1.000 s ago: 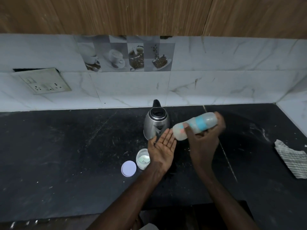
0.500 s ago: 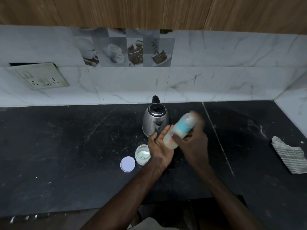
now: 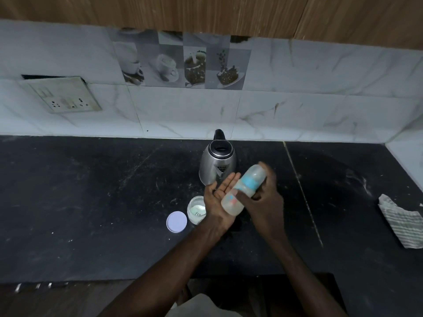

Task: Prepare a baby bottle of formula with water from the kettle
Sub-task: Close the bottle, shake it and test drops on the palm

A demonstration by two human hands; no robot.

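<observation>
My right hand (image 3: pixel 265 200) grips a capped baby bottle (image 3: pixel 243 189) with a blue collar and pale milky liquid, tilted with its base low to the left and its cap end high to the right. The bottle's base rests against the upturned palm of my left hand (image 3: pixel 217 202), whose fingers are straight. A steel kettle (image 3: pixel 217 163) with a black lid and handle stands just behind my hands. An open formula jar (image 3: pixel 196 209) with white powder sits left of my left wrist, its round white lid (image 3: pixel 176 221) lying flat beside it.
The black stone counter (image 3: pixel 91 202) runs wall to wall under white marble tiles. A folded striped cloth (image 3: pixel 400 220) lies at the right edge. A socket plate (image 3: pixel 61 94) is on the wall at the left.
The bottle swung from nearly level to a steeper tilt, and its base came down onto my left palm. The view shifted slightly lower.
</observation>
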